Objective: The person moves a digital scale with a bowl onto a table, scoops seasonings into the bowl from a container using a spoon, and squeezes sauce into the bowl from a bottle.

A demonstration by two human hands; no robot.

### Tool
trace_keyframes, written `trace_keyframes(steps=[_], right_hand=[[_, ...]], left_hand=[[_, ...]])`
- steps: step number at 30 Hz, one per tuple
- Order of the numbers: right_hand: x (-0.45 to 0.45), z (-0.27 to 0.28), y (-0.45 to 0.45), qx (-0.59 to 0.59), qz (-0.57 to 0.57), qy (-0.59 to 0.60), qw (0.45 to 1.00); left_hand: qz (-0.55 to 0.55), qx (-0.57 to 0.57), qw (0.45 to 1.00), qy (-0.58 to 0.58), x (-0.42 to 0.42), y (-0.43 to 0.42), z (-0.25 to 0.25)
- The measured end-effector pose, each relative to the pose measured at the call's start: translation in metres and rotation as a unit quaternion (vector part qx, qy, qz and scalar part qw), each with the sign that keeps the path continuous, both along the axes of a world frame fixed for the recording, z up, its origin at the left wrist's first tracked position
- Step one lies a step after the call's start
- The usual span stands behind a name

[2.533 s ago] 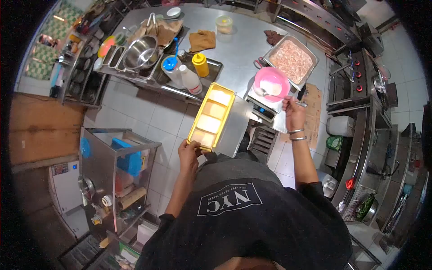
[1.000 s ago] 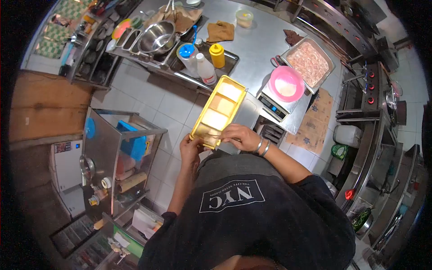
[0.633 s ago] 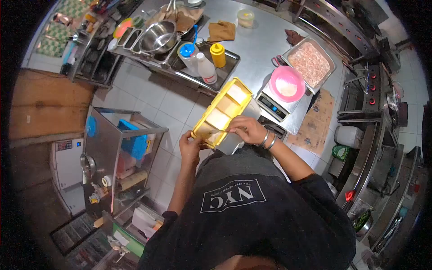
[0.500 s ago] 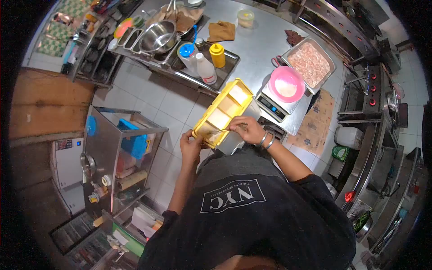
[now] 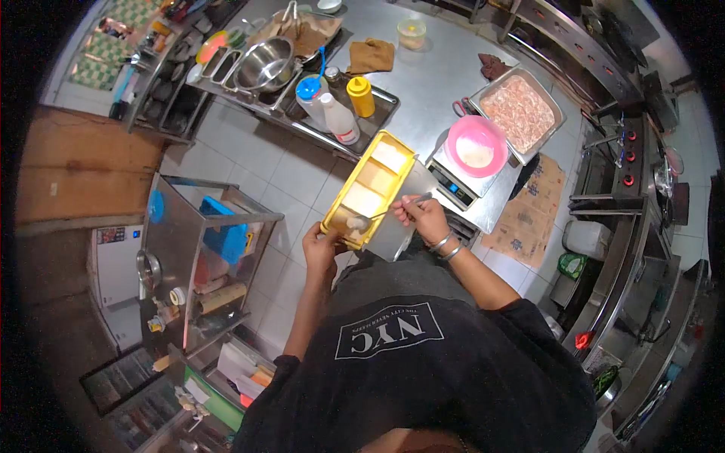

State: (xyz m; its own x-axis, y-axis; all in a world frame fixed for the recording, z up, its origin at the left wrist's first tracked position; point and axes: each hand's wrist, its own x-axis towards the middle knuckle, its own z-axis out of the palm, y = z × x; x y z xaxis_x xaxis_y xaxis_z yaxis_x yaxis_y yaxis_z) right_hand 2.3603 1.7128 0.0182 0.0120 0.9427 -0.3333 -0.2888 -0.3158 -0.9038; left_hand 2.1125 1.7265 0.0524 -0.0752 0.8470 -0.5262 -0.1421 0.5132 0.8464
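My left hand [image 5: 321,248] grips the near end of a yellow container [image 5: 349,183] divided into compartments, tilted in front of my body. Pale powder-like contents show in its compartments. My right hand [image 5: 424,220] is closed around the handle of a metal spoon [image 5: 377,217]. The spoon's bowl carries a whitish heap and is over the nearest compartment. Beyond my right hand, a pink bowl [image 5: 495,134] with some white contents rests on a digital scale [image 5: 451,183].
A metal pan [image 5: 559,121] of pale raw meat pieces stands beside the scale on the steel table [image 5: 445,72]. A tray [image 5: 387,113] holds a yellow squeeze bottle [image 5: 361,97] and other bottles. A steel pot [image 5: 264,64] stands farther left. Stove burners [image 5: 628,155] line the right.
The spoon has come up from the near compartment, now with a whitish heap in its bowl. My right hand has shifted slightly right. My left hand still grips the container.
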Motion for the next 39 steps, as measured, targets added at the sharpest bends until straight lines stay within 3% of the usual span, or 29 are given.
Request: trace_keyframes(steps=[5, 11, 12, 13, 17, 19, 21, 23, 24, 26, 28, 31, 36, 39], right_hand=[[0.052, 0.022, -0.004, -0.043, -0.079, 0.042, 0.995], [0.118, 0.045, -0.007, 0.025, -0.166, 0.056, 0.984], [0.132, 0.043, -0.008, 0.047, -0.161, -0.015, 0.986], [0.144, 0.041, -0.007, 0.063, -0.176, -0.01, 0.982], [0.192, 0.044, -0.009, 0.092, -0.247, -0.022, 0.964], [0.227, 0.036, -0.014, 0.066, -0.297, -0.023, 0.952], [0.238, 0.03, -0.007, 0.06, -0.314, -0.02, 0.947], [0.245, 0.026, -0.006, 0.05, -0.258, -0.269, 0.927], [0.246, 0.026, -0.006, 0.048, -0.257, -0.269, 0.927], [0.245, 0.027, -0.004, 0.141, -0.315, -0.45, 0.824], [0.254, 0.032, -0.002, 0.121, -0.316, -0.447, 0.828], [0.261, 0.051, -0.002, 0.146, -0.33, -0.39, 0.847], [0.244, 0.08, 0.0, 0.208, -0.344, -0.346, 0.848], [0.222, 0.092, -0.008, 0.262, -0.264, -0.386, 0.844]], left_hand=[[0.041, -0.025, 0.997, -0.057, 0.011, -0.006, -0.009], [0.102, -0.064, 0.987, -0.105, 0.037, -0.01, -0.003], [0.09, -0.065, 0.985, -0.132, 0.04, -0.009, -0.008], [0.074, -0.069, 0.982, -0.161, 0.043, -0.01, -0.013], [0.099, -0.087, 0.982, -0.138, 0.055, -0.014, -0.012], [0.045, -0.08, 0.977, -0.192, 0.046, -0.02, -0.012], [0.092, -0.071, 0.983, -0.145, 0.043, -0.03, -0.012], [0.095, -0.076, 0.981, -0.149, 0.031, -0.037, -0.018], [0.099, -0.079, 0.98, -0.152, 0.028, -0.041, -0.02], [0.118, -0.08, 0.981, -0.133, 0.02, -0.055, -0.026], [0.052, -0.025, 0.998, -0.017, 0.009, -0.069, -0.037], [0.146, -0.072, 0.983, -0.08, 0.018, -0.075, -0.012], [0.165, -0.081, 0.98, -0.08, -0.001, -0.098, -0.021], [0.135, -0.068, 0.986, -0.064, -0.011, -0.112, -0.019]])
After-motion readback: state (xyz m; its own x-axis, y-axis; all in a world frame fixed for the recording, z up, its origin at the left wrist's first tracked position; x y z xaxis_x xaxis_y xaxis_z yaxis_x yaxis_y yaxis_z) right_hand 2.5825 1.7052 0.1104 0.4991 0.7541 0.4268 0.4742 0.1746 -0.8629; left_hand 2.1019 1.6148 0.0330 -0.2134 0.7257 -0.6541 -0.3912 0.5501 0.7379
